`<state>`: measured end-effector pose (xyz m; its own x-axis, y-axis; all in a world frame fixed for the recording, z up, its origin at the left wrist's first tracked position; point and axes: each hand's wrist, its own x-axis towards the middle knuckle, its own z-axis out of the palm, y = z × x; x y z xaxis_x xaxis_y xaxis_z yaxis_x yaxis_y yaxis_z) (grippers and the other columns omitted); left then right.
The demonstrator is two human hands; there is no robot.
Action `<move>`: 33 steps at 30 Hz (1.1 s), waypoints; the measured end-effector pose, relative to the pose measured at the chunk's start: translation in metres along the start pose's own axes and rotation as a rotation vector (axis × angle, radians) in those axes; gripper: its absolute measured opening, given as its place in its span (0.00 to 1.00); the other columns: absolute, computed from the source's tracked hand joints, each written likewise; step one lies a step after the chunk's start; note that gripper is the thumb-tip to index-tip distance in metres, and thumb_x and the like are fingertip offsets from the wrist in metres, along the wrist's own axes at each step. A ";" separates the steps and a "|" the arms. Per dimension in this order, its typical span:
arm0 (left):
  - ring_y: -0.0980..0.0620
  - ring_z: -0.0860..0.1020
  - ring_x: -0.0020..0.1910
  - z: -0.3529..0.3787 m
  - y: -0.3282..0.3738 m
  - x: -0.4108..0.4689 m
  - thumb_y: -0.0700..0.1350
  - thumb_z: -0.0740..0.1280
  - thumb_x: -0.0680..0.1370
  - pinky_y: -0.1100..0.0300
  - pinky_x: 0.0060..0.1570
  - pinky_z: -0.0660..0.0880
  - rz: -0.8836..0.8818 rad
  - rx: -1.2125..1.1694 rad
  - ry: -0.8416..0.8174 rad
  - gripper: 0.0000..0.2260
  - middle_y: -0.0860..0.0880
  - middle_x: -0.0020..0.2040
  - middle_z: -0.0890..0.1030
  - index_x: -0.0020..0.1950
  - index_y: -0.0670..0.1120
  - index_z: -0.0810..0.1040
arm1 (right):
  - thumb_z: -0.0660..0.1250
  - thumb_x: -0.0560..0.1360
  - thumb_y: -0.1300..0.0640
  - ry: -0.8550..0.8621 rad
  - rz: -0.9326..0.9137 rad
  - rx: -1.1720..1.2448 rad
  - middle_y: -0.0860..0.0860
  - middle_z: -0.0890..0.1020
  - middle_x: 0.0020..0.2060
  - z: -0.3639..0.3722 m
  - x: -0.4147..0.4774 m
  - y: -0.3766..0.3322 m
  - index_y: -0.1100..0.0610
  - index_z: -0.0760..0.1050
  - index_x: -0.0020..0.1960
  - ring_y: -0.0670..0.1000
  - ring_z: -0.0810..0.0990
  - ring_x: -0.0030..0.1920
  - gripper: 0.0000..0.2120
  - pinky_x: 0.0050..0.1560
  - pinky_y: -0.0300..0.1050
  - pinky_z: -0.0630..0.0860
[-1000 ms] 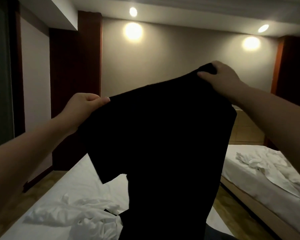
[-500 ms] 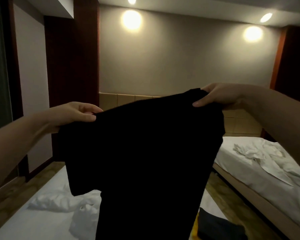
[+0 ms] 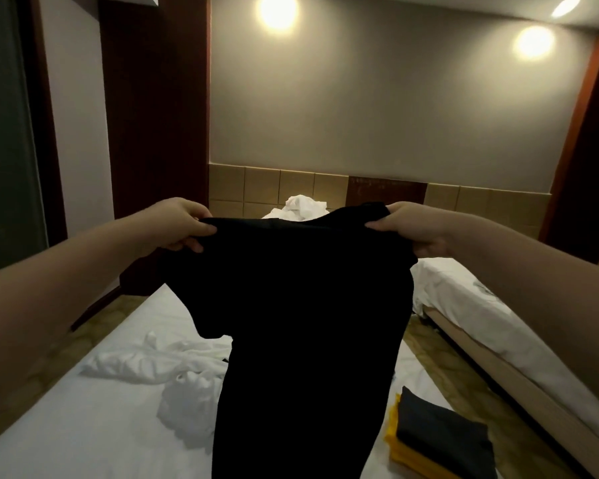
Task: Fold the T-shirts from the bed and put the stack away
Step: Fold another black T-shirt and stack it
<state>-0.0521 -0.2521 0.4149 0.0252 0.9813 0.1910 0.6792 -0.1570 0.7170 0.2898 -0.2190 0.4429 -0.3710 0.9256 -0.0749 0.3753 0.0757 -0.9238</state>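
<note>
A: Where is the shirt (image 3: 308, 323)?
B: It is black and is held up in the air over the near bed (image 3: 83, 426), hanging down from its shoulders.
A: And the hands?
B: The left hand (image 3: 180, 224) grips the left shoulder, fingers curled round the cloth. The right hand (image 3: 415, 229) pinches the right shoulder between thumb and fingers.
A: What lies on the bed?
B: A crumpled white heap (image 3: 159, 364) lies left of the shirt. A folded stack (image 3: 440, 440), dark grey on yellow, sits at the near right.
</note>
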 end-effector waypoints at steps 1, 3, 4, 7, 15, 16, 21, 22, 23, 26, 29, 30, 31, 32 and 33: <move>0.55 0.79 0.33 0.002 0.000 -0.001 0.39 0.62 0.78 0.66 0.30 0.74 -0.020 -0.093 -0.027 0.04 0.46 0.41 0.79 0.48 0.45 0.76 | 0.61 0.78 0.61 -0.017 0.007 0.013 0.52 0.82 0.41 0.002 -0.001 0.000 0.59 0.74 0.57 0.46 0.84 0.37 0.09 0.34 0.37 0.79; 0.55 0.80 0.36 0.004 -0.001 -0.003 0.39 0.60 0.79 0.67 0.31 0.77 -0.033 -0.244 -0.056 0.05 0.45 0.43 0.80 0.49 0.44 0.75 | 0.63 0.77 0.58 -0.074 0.011 -0.006 0.52 0.81 0.42 0.004 -0.004 -0.003 0.59 0.74 0.56 0.46 0.84 0.38 0.09 0.34 0.36 0.79; 0.55 0.80 0.35 0.003 -0.001 -0.004 0.38 0.60 0.79 0.67 0.31 0.78 -0.025 -0.282 -0.049 0.05 0.45 0.44 0.79 0.48 0.44 0.75 | 0.64 0.76 0.58 -0.108 0.012 -0.045 0.52 0.81 0.42 0.003 -0.006 -0.005 0.60 0.74 0.56 0.46 0.83 0.39 0.10 0.34 0.36 0.79; 0.54 0.79 0.35 0.003 -0.002 -0.003 0.38 0.62 0.78 0.68 0.32 0.77 0.080 -0.233 0.126 0.05 0.45 0.43 0.78 0.45 0.46 0.75 | 0.69 0.69 0.60 -0.160 0.032 -0.238 0.52 0.81 0.44 0.002 -0.014 -0.015 0.60 0.74 0.55 0.48 0.83 0.41 0.15 0.35 0.37 0.78; 0.61 0.77 0.30 0.006 0.016 0.002 0.39 0.64 0.78 0.68 0.31 0.75 0.310 -0.126 0.478 0.05 0.47 0.39 0.78 0.43 0.47 0.74 | 0.73 0.70 0.58 0.625 -0.426 -0.661 0.54 0.81 0.45 -0.005 -0.023 -0.069 0.57 0.77 0.55 0.52 0.79 0.48 0.15 0.49 0.42 0.72; 0.60 0.78 0.31 0.013 0.012 0.003 0.39 0.64 0.78 0.68 0.31 0.74 0.273 -0.052 0.397 0.05 0.46 0.40 0.78 0.43 0.47 0.73 | 0.73 0.70 0.57 0.657 -0.430 -0.766 0.57 0.80 0.50 -0.003 -0.020 -0.068 0.58 0.76 0.60 0.55 0.78 0.53 0.19 0.52 0.44 0.71; 0.51 0.80 0.38 0.015 0.001 0.003 0.39 0.63 0.78 0.62 0.38 0.75 0.268 -0.167 0.504 0.05 0.46 0.41 0.79 0.43 0.47 0.74 | 0.72 0.71 0.58 0.547 -0.422 -0.918 0.54 0.80 0.49 0.007 -0.009 -0.044 0.61 0.77 0.58 0.53 0.77 0.54 0.17 0.42 0.38 0.63; 0.51 0.80 0.37 0.010 0.003 0.002 0.39 0.64 0.78 0.62 0.37 0.75 0.283 -0.185 0.490 0.06 0.46 0.40 0.79 0.42 0.47 0.74 | 0.72 0.71 0.59 0.605 -0.459 -0.812 0.54 0.79 0.48 0.004 -0.010 -0.047 0.62 0.77 0.58 0.52 0.77 0.52 0.16 0.41 0.38 0.63; 0.51 0.80 0.37 0.006 0.003 0.001 0.39 0.64 0.78 0.63 0.37 0.75 0.287 -0.153 0.447 0.06 0.46 0.40 0.79 0.42 0.47 0.73 | 0.71 0.72 0.59 0.597 -0.458 -0.763 0.54 0.79 0.46 0.003 -0.012 -0.049 0.63 0.77 0.57 0.52 0.77 0.51 0.15 0.40 0.39 0.64; 0.52 0.80 0.37 0.003 0.001 -0.001 0.39 0.64 0.77 0.62 0.37 0.76 0.264 -0.090 0.362 0.05 0.45 0.41 0.79 0.42 0.47 0.74 | 0.72 0.71 0.57 0.497 -0.407 -0.832 0.50 0.77 0.40 0.003 -0.017 -0.047 0.60 0.78 0.52 0.51 0.76 0.47 0.12 0.39 0.38 0.62; 0.56 0.81 0.32 -0.006 0.000 -0.006 0.38 0.64 0.77 0.67 0.34 0.78 0.246 -0.233 0.286 0.04 0.45 0.40 0.80 0.42 0.45 0.75 | 0.73 0.70 0.60 0.457 -0.434 -0.659 0.46 0.78 0.36 -0.003 -0.026 -0.043 0.55 0.76 0.45 0.45 0.75 0.38 0.07 0.39 0.38 0.68; 0.57 0.80 0.31 -0.008 0.001 -0.009 0.38 0.64 0.77 0.68 0.33 0.78 0.236 -0.261 0.230 0.04 0.45 0.40 0.80 0.43 0.44 0.75 | 0.73 0.70 0.61 0.419 -0.422 -0.619 0.45 0.79 0.34 -0.004 -0.029 -0.043 0.55 0.76 0.42 0.44 0.76 0.37 0.06 0.37 0.35 0.71; 0.58 0.80 0.30 -0.009 0.001 -0.013 0.38 0.64 0.77 0.69 0.32 0.77 0.234 -0.258 0.183 0.03 0.46 0.40 0.80 0.44 0.44 0.76 | 0.73 0.69 0.62 0.380 -0.411 -0.583 0.45 0.80 0.32 -0.005 -0.032 -0.041 0.56 0.77 0.40 0.44 0.77 0.35 0.06 0.35 0.32 0.73; 0.58 0.79 0.30 -0.010 0.001 -0.017 0.39 0.64 0.77 0.69 0.32 0.77 0.245 -0.245 0.165 0.03 0.46 0.40 0.80 0.44 0.44 0.76 | 0.73 0.68 0.63 0.341 -0.410 -0.522 0.44 0.81 0.29 -0.005 -0.035 -0.040 0.56 0.77 0.40 0.43 0.79 0.33 0.05 0.33 0.31 0.74; 0.57 0.78 0.29 -0.010 0.002 -0.020 0.40 0.63 0.77 0.69 0.31 0.76 0.265 -0.244 0.171 0.04 0.47 0.39 0.79 0.44 0.44 0.77 | 0.72 0.68 0.64 0.307 -0.417 -0.439 0.44 0.82 0.28 -0.003 -0.039 -0.039 0.57 0.78 0.40 0.42 0.79 0.31 0.05 0.32 0.31 0.74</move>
<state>-0.0589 -0.2733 0.4190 0.0397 0.8739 0.4844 0.4707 -0.4440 0.7625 0.2927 -0.2571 0.4827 -0.3260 0.8449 0.4241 0.5874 0.5325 -0.6094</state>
